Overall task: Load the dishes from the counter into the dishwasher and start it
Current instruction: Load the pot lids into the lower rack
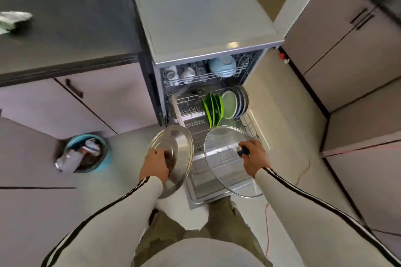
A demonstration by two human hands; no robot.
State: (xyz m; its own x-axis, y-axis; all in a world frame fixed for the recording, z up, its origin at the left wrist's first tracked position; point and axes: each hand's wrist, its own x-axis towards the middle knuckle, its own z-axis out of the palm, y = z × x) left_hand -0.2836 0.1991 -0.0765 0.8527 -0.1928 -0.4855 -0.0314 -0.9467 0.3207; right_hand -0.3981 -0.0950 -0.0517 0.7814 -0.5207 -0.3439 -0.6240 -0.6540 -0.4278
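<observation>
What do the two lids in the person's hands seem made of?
Left-hand lid: likely polished steel, opaque with a mirror-like sheen. Right-hand lid: clear glass, since the dishwasher door shows through, with a thin metallic-looking rim and dark knob.

The dishwasher stands open, its lower rack pulled out, with green plates upright in it. A steel lid and a glass lid are held tilted above the rack.
</observation>
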